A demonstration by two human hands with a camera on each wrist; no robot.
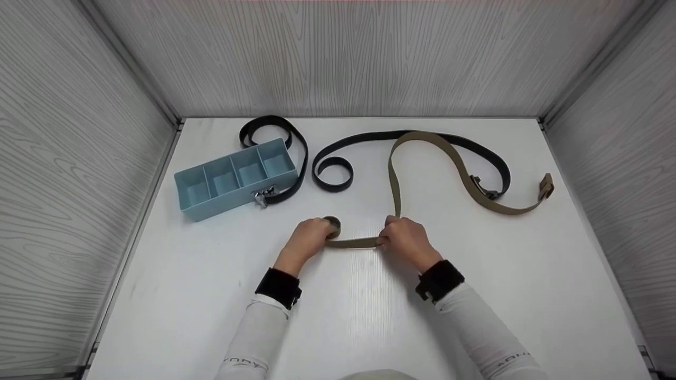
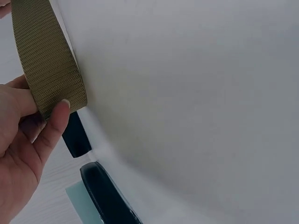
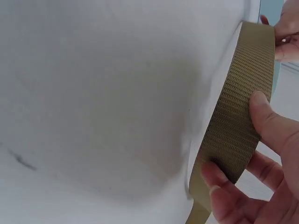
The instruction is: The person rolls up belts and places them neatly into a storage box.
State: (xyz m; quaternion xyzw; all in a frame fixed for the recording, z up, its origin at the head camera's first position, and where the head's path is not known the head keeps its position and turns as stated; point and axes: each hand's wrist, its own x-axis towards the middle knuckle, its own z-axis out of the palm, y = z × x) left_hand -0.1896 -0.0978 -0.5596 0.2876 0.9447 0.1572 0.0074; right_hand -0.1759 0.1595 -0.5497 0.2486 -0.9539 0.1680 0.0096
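An olive-tan webbing belt (image 1: 478, 196) snakes over the white table, its tan buckle (image 1: 547, 186) at the far right. My left hand (image 1: 309, 238) grips the coiled end of this belt, thumb against the webbing (image 2: 51, 70) in the left wrist view. A short stretch runs taut to my right hand (image 1: 407, 238), which holds the strap between thumb and fingers. In the right wrist view the webbing (image 3: 240, 88) stands on edge, with the thumb on its face. Beyond the right hand the strap curves up and away over a black belt (image 1: 364, 138).
A light-blue box (image 1: 240, 200) with several compartments stands at the left. A second black belt (image 1: 303, 158), with a shiny buckle (image 1: 264, 195), curls around the box's right side. The first black belt's coil (image 1: 332, 186) lies in the middle. Wood-patterned walls (image 1: 359, 63) enclose the table.
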